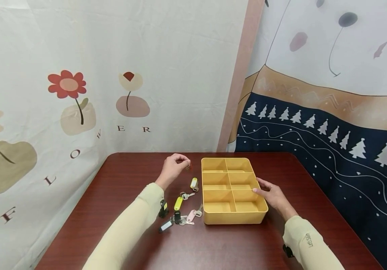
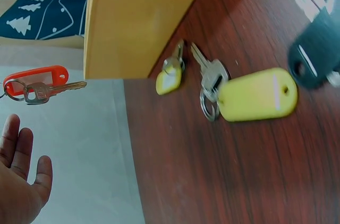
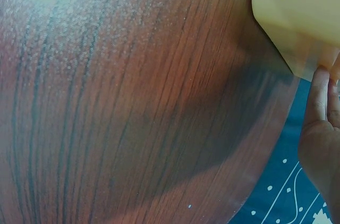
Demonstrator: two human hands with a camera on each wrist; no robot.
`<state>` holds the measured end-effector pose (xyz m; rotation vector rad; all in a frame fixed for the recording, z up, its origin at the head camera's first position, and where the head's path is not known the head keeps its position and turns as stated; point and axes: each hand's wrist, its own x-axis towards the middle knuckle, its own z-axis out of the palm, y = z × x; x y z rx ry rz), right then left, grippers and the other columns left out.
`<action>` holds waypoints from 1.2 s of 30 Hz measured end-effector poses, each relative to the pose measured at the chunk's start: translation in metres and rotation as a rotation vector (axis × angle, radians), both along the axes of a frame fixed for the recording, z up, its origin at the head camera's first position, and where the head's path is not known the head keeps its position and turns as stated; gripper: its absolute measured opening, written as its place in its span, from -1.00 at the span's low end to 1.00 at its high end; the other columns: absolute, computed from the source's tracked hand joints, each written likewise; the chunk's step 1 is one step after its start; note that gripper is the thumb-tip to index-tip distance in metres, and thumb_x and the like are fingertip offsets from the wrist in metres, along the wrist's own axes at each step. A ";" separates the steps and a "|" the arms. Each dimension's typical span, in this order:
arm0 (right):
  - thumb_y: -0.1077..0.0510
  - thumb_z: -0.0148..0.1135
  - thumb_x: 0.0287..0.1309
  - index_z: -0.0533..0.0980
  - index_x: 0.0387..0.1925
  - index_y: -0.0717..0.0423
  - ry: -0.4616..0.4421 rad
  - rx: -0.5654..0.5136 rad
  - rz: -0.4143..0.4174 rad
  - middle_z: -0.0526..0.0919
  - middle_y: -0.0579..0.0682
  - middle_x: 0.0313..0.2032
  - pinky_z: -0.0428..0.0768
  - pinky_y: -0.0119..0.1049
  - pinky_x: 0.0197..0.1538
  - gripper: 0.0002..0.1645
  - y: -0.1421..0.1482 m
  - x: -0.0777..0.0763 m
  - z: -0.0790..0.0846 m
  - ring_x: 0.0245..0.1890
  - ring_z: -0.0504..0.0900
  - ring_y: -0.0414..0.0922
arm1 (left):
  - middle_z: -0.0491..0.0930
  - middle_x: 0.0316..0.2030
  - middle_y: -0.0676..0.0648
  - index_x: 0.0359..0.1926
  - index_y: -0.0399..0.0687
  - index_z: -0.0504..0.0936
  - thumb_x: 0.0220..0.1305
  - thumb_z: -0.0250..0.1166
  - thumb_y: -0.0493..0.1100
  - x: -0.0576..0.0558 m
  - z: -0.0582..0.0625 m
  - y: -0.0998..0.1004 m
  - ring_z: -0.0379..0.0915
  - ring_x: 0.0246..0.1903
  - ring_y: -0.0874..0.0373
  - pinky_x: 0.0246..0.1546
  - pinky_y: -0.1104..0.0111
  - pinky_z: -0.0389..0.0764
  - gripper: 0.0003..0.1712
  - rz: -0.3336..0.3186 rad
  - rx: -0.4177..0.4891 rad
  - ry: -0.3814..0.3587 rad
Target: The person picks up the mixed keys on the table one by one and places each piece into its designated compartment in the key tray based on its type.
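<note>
In the head view my left hand (image 1: 174,168) is raised over the far part of the table, left of a yellow six-compartment box (image 1: 232,218). Its thumb and forefinger pinch a key with a red tag, which hangs at the fingertips. The left wrist view shows that red tag (image 2: 61,74), its key (image 2: 42,92) and a ring, in the air. My right hand (image 1: 274,195) holds the box's right side, thumb over the rim and fingers along the outer wall. All the box's compartments look bare.
Left of the box lie several tagged keys: a small yellow tag (image 1: 194,182), a larger yellow tag (image 1: 178,203), a pink tag (image 1: 191,215) and a dark tag (image 1: 166,225). The brown table (image 1: 129,180) meets printed curtains (image 1: 180,75) at the back and sides.
</note>
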<state>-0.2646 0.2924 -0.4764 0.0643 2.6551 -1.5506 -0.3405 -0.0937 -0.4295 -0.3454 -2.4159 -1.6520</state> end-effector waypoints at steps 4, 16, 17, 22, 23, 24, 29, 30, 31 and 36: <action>0.06 0.29 0.31 0.23 0.46 0.18 -0.001 -0.005 -0.003 0.40 0.32 0.30 0.47 0.00 0.20 -0.21 0.000 0.000 0.000 0.24 0.43 0.18 | 0.60 -0.20 -0.03 -0.34 -0.09 0.73 0.21 0.37 -0.18 -0.001 0.002 0.011 0.51 -0.21 0.10 -0.25 0.30 0.54 -0.92 -0.010 0.014 0.006; 0.06 0.27 0.32 0.23 0.46 0.17 0.002 -0.005 -0.013 0.40 0.32 0.29 0.49 0.00 0.18 -0.23 -0.001 0.000 -0.002 0.22 0.44 0.18 | 0.65 -0.19 -0.02 -0.33 -0.10 0.74 0.21 0.40 -0.17 0.000 0.005 0.046 0.50 -0.12 0.10 -0.08 0.27 0.48 -0.91 -0.039 0.003 0.046; 0.06 0.27 0.32 0.24 0.46 0.16 0.000 -0.005 -0.017 0.41 0.31 0.29 0.49 0.01 0.19 -0.23 -0.001 -0.001 -0.002 0.22 0.44 0.18 | 0.65 -0.19 -0.02 -0.33 -0.11 0.74 0.21 0.40 -0.17 0.001 0.005 0.049 0.50 -0.14 0.10 -0.11 0.28 0.48 -0.91 -0.043 0.002 0.046; 0.06 0.27 0.32 0.23 0.46 0.16 -0.003 -0.002 -0.018 0.39 0.31 0.30 0.45 0.04 0.22 -0.23 -0.001 -0.001 -0.002 0.25 0.42 0.19 | 0.65 -0.23 -0.02 -0.34 -0.13 0.74 0.20 0.41 -0.20 0.003 0.003 0.062 0.48 -0.21 0.14 -0.19 0.33 0.47 -0.92 -0.061 0.004 0.061; 0.06 0.27 0.32 0.23 0.46 0.16 -0.003 -0.002 -0.018 0.39 0.31 0.31 0.45 0.05 0.22 -0.23 0.000 -0.001 -0.002 0.25 0.42 0.19 | 0.64 -0.23 -0.01 -0.34 -0.13 0.74 0.20 0.41 -0.21 0.003 0.002 0.065 0.47 -0.24 0.15 -0.21 0.33 0.47 -0.93 -0.066 0.003 0.060; 0.06 0.27 0.32 0.23 0.46 0.16 -0.001 -0.003 -0.018 0.39 0.31 0.30 0.45 0.04 0.22 -0.23 0.000 -0.001 -0.003 0.25 0.42 0.19 | 0.64 -0.24 0.00 -0.35 -0.13 0.74 0.20 0.41 -0.20 0.003 0.001 0.067 0.45 -0.26 0.15 -0.22 0.34 0.46 -0.93 -0.070 0.002 0.058; 0.05 0.28 0.32 0.24 0.46 0.16 0.001 0.001 -0.021 0.40 0.31 0.30 0.43 0.05 0.23 -0.23 0.000 -0.002 -0.004 0.24 0.42 0.19 | 0.63 -0.21 0.02 -0.35 -0.07 0.75 0.21 0.40 -0.17 0.005 -0.003 0.077 0.43 -0.26 0.13 -0.22 0.33 0.44 -0.93 -0.087 -0.029 0.025; 0.04 0.28 0.32 0.24 0.46 0.16 -0.001 0.002 -0.023 0.40 0.31 0.30 0.42 0.06 0.24 -0.23 0.001 -0.002 -0.004 0.25 0.41 0.19 | 0.63 -0.20 0.02 -0.35 -0.06 0.75 0.21 0.40 -0.16 0.005 -0.004 0.079 0.44 -0.23 0.12 -0.20 0.32 0.44 -0.93 -0.090 -0.036 0.017; 0.04 0.28 0.32 0.24 0.46 0.15 -0.003 0.003 -0.024 0.40 0.31 0.30 0.41 0.08 0.25 -0.22 0.000 -0.002 -0.004 0.25 0.41 0.19 | 0.63 -0.19 0.02 -0.35 -0.06 0.75 0.22 0.40 -0.16 0.006 -0.005 0.081 0.45 -0.20 0.12 -0.17 0.30 0.45 -0.93 -0.093 -0.041 0.013; 0.03 0.28 0.32 0.23 0.46 0.15 -0.003 0.004 -0.022 0.38 0.31 0.31 0.37 0.10 0.27 -0.22 0.000 -0.002 -0.004 0.26 0.39 0.20 | 0.64 -0.16 0.04 -0.36 -0.03 0.74 0.24 0.39 -0.17 0.007 -0.009 0.087 0.49 -0.10 0.12 -0.06 0.25 0.47 -0.94 -0.118 -0.067 0.014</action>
